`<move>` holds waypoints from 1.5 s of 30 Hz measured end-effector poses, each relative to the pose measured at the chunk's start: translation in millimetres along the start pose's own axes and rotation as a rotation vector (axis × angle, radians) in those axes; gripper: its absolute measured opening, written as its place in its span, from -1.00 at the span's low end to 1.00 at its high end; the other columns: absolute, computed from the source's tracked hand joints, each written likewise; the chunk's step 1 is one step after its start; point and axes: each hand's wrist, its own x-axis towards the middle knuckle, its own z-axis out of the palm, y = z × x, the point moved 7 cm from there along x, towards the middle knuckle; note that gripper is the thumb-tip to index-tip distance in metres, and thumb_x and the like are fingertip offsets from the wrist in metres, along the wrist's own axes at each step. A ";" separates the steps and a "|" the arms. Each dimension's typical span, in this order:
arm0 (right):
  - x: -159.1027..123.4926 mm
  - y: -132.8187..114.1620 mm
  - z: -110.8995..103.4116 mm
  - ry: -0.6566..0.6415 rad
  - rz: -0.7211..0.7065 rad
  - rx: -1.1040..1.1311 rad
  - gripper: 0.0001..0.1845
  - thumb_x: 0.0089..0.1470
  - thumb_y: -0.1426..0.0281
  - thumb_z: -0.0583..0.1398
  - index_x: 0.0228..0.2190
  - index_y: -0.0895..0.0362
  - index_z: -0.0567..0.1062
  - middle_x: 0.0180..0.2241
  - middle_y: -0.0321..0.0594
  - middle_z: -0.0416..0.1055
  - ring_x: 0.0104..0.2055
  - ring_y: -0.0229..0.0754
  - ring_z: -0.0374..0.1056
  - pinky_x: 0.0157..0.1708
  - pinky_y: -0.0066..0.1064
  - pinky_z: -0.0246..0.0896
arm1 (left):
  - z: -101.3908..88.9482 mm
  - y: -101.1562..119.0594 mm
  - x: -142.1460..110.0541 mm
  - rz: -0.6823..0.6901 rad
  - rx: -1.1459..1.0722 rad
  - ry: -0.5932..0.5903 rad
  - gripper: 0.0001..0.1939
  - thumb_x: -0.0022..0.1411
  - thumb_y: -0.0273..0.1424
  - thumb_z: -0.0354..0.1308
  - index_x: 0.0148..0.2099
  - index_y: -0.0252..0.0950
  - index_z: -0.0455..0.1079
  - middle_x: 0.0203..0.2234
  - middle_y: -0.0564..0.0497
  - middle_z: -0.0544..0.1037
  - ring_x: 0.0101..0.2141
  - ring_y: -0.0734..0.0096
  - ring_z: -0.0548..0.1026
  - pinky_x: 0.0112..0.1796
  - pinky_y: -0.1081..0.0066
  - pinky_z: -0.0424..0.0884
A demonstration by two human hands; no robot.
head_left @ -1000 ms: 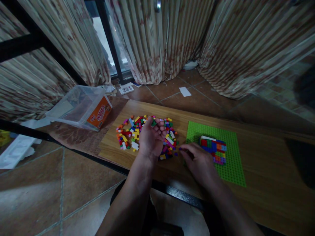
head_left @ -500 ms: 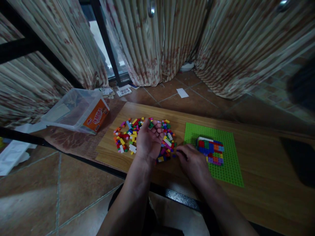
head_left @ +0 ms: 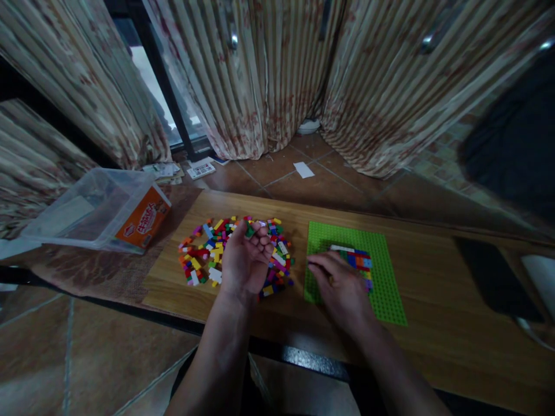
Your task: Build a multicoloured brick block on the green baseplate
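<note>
My left hand (head_left: 248,263) is palm up over the pile of loose toy bricks (head_left: 212,248), its fingers curled in. A green toy brick (head_left: 250,231) shows between the thumb and fingers. At the left part of the green baseplate (head_left: 381,289), my right hand (head_left: 342,286) is closed in a pinch. A tiny dark spot shows at its fingertips, too small to name. Just beyond that hand, a multicoloured block of joined bricks (head_left: 362,261) sits on the baseplate, partly hidden by the hand.
A clear plastic box with an orange label (head_left: 143,219) stands at the left end of the wooden table (head_left: 277,323). On the right lie a dark flat panel (head_left: 494,277) and a white object (head_left: 540,274) with a cable. Curtains hang behind, with papers (head_left: 202,169) on the tiled floor.
My right hand has moved from beside the loose bricks to the baseplate, still pinched. The left hand keeps its pose over the pile. The whole view has shifted to the right.
</note>
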 end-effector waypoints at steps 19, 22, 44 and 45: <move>22.7 72.2 -41.2 0.089 0.194 -0.018 -0.85 0.03 0.26 0.23 -0.42 0.02 0.60 -0.26 -0.23 0.51 -0.14 -0.09 0.37 -0.05 -0.15 0.23 | 1.7 1.5 0.0 -0.008 -0.005 -0.004 -0.63 0.39 -0.33 -0.11 -0.41 -0.37 0.34 -0.57 0.02 0.40 -0.60 0.59 0.32 -0.54 0.59 0.32; 23.0 75.3 -37.8 0.061 0.226 0.028 -0.87 0.01 0.27 0.24 -0.42 0.02 0.60 -0.26 -0.24 0.51 -0.15 -0.10 0.38 -0.05 -0.18 0.24 | 1.9 1.1 -0.2 -0.008 -0.001 -0.002 -0.63 0.40 -0.35 -0.14 -0.40 -0.38 0.34 -0.56 0.01 0.41 -0.60 0.58 0.33 -0.54 0.59 0.32; 24.6 75.0 -36.0 0.023 0.292 0.101 -0.87 -0.01 0.29 0.23 -0.44 0.03 0.60 -0.27 -0.24 0.54 -0.20 -0.11 0.44 -0.15 -0.25 0.31 | 3.1 0.5 -1.4 -0.020 -0.003 -0.004 -0.62 0.41 -0.34 -0.15 -0.41 -0.37 0.33 -0.56 0.02 0.39 -0.60 0.60 0.31 -0.54 0.61 0.31; 24.7 75.5 -36.1 0.020 0.298 0.096 -0.87 -0.02 0.29 0.23 -0.44 0.03 0.60 -0.27 -0.23 0.54 -0.20 -0.11 0.44 -0.15 -0.24 0.31 | 3.3 0.4 -1.6 -0.020 -0.004 0.000 -0.61 0.41 -0.35 -0.16 -0.41 -0.37 0.32 -0.56 0.02 0.39 -0.60 0.60 0.31 -0.54 0.61 0.31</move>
